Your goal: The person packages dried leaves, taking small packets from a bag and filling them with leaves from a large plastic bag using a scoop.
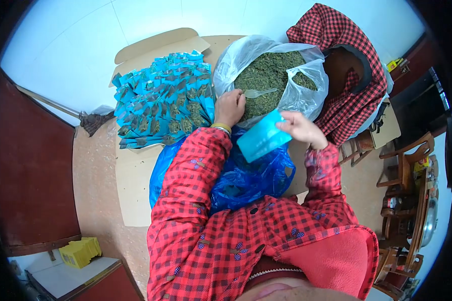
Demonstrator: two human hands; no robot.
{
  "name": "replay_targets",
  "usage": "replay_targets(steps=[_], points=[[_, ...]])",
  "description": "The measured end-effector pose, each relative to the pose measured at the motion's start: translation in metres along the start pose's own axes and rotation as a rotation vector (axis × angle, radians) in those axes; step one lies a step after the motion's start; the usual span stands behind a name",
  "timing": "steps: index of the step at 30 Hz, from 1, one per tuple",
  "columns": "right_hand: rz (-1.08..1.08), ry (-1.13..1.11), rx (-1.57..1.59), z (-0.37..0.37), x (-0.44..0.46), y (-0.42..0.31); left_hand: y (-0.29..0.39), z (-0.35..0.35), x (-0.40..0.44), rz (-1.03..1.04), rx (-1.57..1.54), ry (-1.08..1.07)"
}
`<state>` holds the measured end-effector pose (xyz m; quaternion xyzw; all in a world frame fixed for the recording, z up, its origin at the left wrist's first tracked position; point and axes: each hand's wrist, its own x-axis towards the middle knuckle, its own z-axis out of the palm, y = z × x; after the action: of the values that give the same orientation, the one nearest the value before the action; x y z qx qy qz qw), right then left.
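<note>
My right hand (pixel 302 129) grips the upper corner of a flat blue packet (pixel 265 136), tilted above a crumpled blue plastic bag (pixel 253 175). My left hand (pixel 229 108) is closed at the left edge of a large clear plastic bag (pixel 231 57); what its fingers hold, if anything, is hidden. Dark green dried leaves (pixel 268 65), looking like tea, fill the clear bag. A translucent plastic spoon (pixel 261 93) lies on them, its wide end by my left fingers. Left of that hand stand rows of blue packets (pixel 160 100), several open with leaves showing.
Cardboard (pixel 135 185) lies beneath the packets. A red-and-black checked cloth (pixel 356 45) drapes over something at the right of the clear bag. Wooden chairs (pixel 412 155) stand farther right. At lower left, a yellow container (pixel 80 252) rests on a white-topped cabinet (pixel 68 278).
</note>
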<state>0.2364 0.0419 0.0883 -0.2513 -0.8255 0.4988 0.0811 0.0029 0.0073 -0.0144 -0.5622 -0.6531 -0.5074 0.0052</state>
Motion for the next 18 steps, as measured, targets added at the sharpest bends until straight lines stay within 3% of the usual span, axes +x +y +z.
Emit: replay_targets(steps=[1,3,5,7,10,11,13,15,18], points=[[0.022,0.006,0.175,-0.005,0.001,-0.001,0.001,-0.001,0.000,-0.019,-0.004,-0.012],[0.088,-0.061,0.203,-0.004,0.005,-0.001,0.003,-0.002,0.002,-0.035,-0.005,-0.022],[-0.072,-0.351,-0.283,0.004,0.014,0.005,0.001,-0.002,0.001,-0.056,0.008,-0.053],[-0.047,-0.366,-0.249,0.009,0.019,0.006,0.001,-0.004,0.001,-0.053,0.003,-0.051],[-0.070,0.136,0.438,0.016,0.029,0.010,0.004,-0.005,-0.001,-0.054,-0.026,-0.059],[-0.072,0.144,0.441,0.015,0.034,0.014,0.004,-0.006,0.000,-0.058,-0.047,-0.064],[0.043,0.270,0.898,0.010,0.049,0.030,0.000,-0.007,0.000,0.028,-0.043,-0.111],[0.061,0.336,0.901,0.019,0.058,0.042,0.008,-0.007,0.002,-0.133,0.118,-0.096],[0.071,0.403,1.110,0.032,0.064,0.049,0.017,-0.016,0.003,-0.149,-0.032,-0.089]])
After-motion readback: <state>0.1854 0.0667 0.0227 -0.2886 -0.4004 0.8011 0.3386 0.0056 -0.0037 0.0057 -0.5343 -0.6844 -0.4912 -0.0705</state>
